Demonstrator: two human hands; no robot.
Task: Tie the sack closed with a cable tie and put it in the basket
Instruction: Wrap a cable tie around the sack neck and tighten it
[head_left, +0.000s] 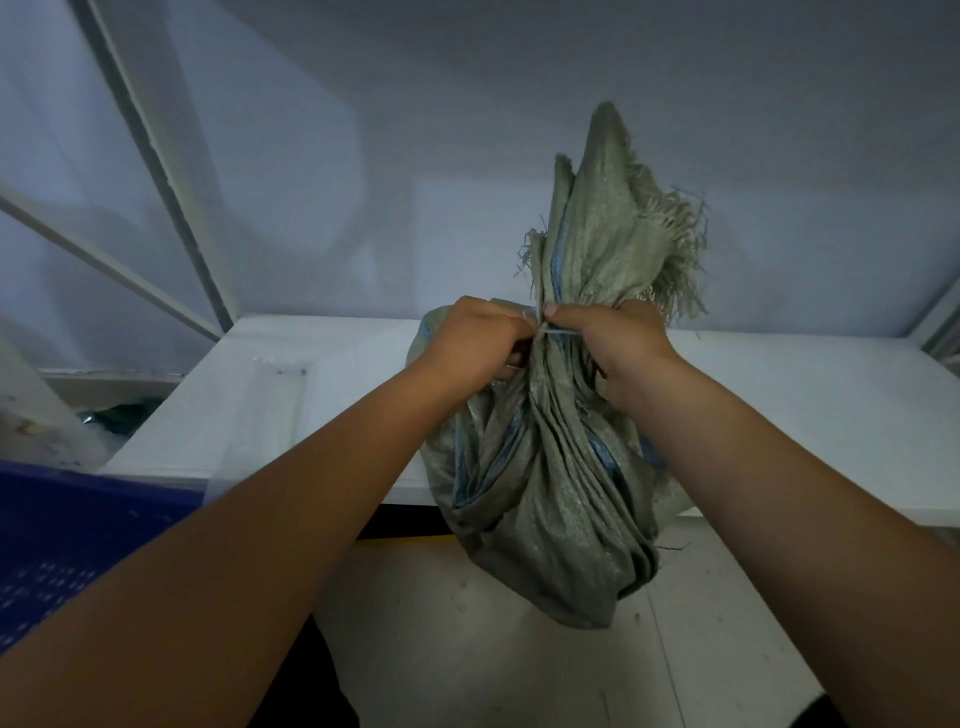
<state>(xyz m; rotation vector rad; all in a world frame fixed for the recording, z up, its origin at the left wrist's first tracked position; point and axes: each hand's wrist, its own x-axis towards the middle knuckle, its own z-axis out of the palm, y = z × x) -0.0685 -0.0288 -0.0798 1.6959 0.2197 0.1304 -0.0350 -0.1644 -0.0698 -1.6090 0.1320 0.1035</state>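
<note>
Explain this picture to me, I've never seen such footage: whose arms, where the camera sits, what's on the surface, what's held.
No machine here: a person wears one camera on the head, looking down at their own bare arms. The left hand pinches a thin cable tie lying across the bunched neck of a grey-green woven sack; the right hand grips that neck. The sack sits on a white table, sagging over its front edge. A blue basket shows lower left.

The sack (545, 493) is a dull grey-green weave with thin blue stripes. The bench (805, 395) is plain white, and the basket (62, 519) at 8 o'clock is deep blue with a dotted hole pattern.
</note>
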